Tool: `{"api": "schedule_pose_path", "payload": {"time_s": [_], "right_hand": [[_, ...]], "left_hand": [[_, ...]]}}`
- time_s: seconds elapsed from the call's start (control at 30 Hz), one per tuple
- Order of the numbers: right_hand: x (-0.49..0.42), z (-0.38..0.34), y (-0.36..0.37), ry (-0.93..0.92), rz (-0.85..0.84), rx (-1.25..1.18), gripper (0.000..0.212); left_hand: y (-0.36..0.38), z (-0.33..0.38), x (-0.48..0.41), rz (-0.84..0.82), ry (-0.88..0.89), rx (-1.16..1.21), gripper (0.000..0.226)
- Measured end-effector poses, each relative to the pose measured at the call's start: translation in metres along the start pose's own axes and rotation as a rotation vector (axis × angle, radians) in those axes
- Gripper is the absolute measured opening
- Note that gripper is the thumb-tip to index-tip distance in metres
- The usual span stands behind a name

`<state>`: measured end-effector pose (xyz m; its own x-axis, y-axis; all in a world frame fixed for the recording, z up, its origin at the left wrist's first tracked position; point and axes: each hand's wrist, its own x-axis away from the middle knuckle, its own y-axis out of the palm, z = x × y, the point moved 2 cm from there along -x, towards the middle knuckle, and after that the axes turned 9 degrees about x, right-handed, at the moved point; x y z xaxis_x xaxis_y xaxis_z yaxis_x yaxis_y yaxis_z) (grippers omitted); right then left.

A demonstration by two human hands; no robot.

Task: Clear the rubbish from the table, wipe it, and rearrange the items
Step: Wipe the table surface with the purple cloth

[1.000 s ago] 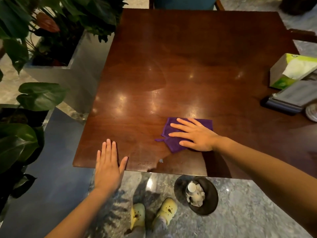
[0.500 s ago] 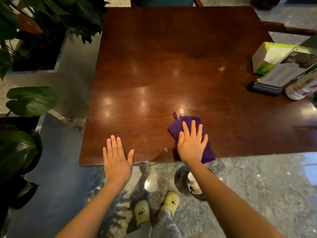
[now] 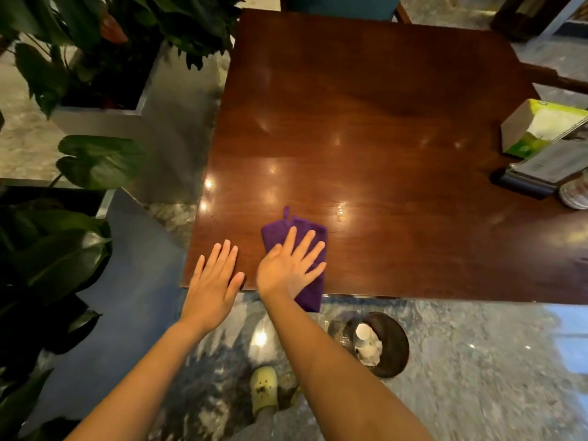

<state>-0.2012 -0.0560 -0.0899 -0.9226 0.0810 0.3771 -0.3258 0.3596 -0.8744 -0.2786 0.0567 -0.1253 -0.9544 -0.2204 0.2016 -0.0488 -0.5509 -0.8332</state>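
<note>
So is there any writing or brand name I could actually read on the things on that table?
None can be read.
Tissue box: a green logo patch, too blurred to read.
Menu stand: lines of print, too small and blurred.
Round tin at the right edge: a patterned label, cut off and unreadable.
Purple cloth, table and bin on the floor: no text visible.

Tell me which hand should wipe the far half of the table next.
Right. The right hand lies flat on the purple cloth at the near edge of the table, so it can probably push it forward. The left hand is bare, flat on the near corner.
</note>
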Motion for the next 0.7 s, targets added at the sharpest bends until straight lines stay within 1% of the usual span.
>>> {"api": "schedule_pose_path", "payload": {"time_s": [0.07,0.13,0.27,0.3,0.37,0.43,0.5,0.6,0.7], "right_hand": [[0.004,-0.013,0.005,-0.052,-0.025,-0.018,0.054],[0.009,-0.023,0.01,-0.099,-0.064,-0.047,0.057],[0.013,-0.031,0.01,-0.268,-0.213,-0.064,0.068],[0.012,-0.028,0.006,-0.328,-0.259,-0.064,0.07],[0.009,-0.012,-0.006,-0.47,-0.318,-0.06,0.069],[0.004,0.013,-0.019,-0.625,-0.291,-0.002,0.066],[-0.005,0.036,-0.027,-0.741,-0.226,0.143,0.065],[-0.02,0.048,-0.032,-0.856,-0.217,0.35,0.069],[-0.026,0.044,-0.036,-0.965,-0.19,0.453,0.073]], "left_hand": [[-0.003,-0.002,0.0,-0.014,-0.01,0.113,0.088],[-0.01,-0.001,0.001,-0.006,-0.028,0.252,0.079],[-0.026,0.005,-0.008,0.105,-0.094,0.443,0.056],[-0.031,0.007,-0.014,0.131,-0.082,0.434,0.053],[-0.04,0.014,-0.026,0.155,0.015,0.352,0.049],[-0.045,0.026,-0.039,0.109,0.15,0.278,0.045],[-0.044,0.036,-0.044,0.016,0.209,0.204,0.045],[-0.036,0.039,-0.039,-0.115,0.183,0.063,0.062],[-0.035,0.034,-0.031,-0.15,0.168,0.027,0.082]]}}
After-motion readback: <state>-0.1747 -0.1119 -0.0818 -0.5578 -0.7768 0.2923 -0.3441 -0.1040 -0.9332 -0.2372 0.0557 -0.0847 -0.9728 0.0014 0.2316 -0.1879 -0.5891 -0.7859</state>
